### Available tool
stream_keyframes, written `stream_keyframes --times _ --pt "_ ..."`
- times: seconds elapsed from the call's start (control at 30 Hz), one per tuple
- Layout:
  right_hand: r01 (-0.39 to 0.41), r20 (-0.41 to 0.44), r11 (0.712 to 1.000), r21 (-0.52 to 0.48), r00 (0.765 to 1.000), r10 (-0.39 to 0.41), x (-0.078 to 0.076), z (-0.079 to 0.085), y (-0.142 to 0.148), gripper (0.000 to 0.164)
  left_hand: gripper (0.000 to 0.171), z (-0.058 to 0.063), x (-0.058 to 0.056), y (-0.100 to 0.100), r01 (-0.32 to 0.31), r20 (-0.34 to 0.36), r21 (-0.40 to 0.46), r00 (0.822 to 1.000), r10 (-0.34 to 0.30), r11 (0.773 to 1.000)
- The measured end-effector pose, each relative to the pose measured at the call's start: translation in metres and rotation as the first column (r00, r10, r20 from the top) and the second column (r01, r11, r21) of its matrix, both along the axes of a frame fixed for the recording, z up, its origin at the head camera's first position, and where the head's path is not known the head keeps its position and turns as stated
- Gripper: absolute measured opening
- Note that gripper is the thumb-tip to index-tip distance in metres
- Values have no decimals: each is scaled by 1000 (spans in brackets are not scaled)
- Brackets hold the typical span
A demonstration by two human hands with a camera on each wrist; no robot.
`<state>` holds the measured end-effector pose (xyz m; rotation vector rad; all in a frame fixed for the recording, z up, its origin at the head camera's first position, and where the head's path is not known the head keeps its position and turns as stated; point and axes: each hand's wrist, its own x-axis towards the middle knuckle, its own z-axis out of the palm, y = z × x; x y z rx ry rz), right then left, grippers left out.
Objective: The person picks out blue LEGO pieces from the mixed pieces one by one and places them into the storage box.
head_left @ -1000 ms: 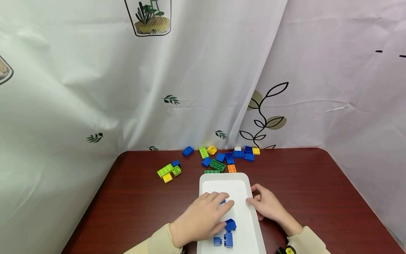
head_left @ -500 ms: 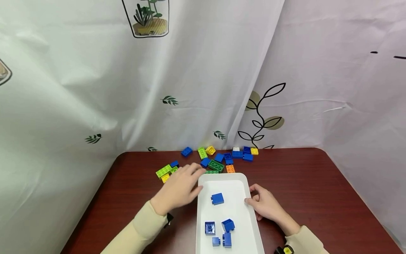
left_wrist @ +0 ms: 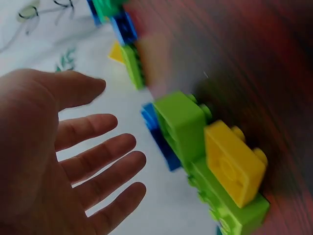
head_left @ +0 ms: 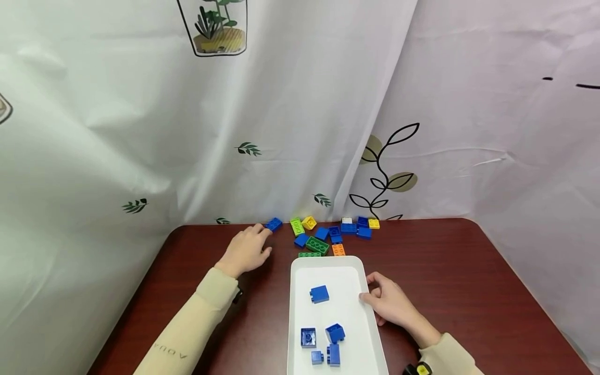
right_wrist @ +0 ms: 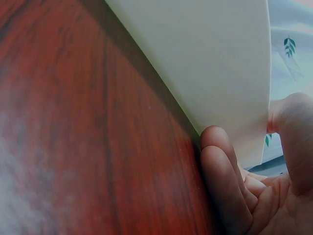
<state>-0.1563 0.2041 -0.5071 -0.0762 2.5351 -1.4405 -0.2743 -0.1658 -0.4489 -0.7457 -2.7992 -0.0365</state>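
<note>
My left hand (head_left: 245, 250) reaches over the back left of the table, fingers extended and holding nothing. In the left wrist view its fingertips are close to a lime green brick (left_wrist: 183, 122), a yellow brick (left_wrist: 232, 161) and a blue brick (left_wrist: 164, 142); in the head view the hand hides this cluster. Just past the fingertips lies another blue brick (head_left: 274, 224). My right hand (head_left: 394, 302) grips the right edge of a white tray (head_left: 347, 281), thumb over the rim and fingers against the outer wall. Several blue bricks, one of them (head_left: 320, 294) farther back, lie inside the tray.
Behind the tray are loose bricks, among them a dark green brick (head_left: 317, 245), an orange brick (head_left: 338, 250) and a yellow brick (head_left: 374, 223). A white patterned curtain (head_left: 290, 104) hangs along the back edge of the brown table (head_left: 445, 260).
My left hand has moved from over the tray to the back left, uncovering the blue bricks in it. The right hand keeps its hold on the tray.
</note>
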Motion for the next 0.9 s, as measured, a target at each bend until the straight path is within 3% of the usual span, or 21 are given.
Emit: stream_keyframes --times 0.13,0.4,0.7,0.9 --pt "3 -2 1000 3 1000 -3 0 -1 0 37 37 0 -11 -7 -41 18 -29 999 42 999" --pt "-2 -3 1000 0 1000 2 0 0 1 37 29 -7 -21 -14 -134 140 -72 980 143 988" --pt "0 -1 1000 -4 1000 0 1 2 0 37 20 -11 -25 -16 -110 171 -9 979 110 994" --pt "5 0 1000 1 1000 -5 1 2 0 37 21 -9 -23 -17 -71 119 24 991 67 997"
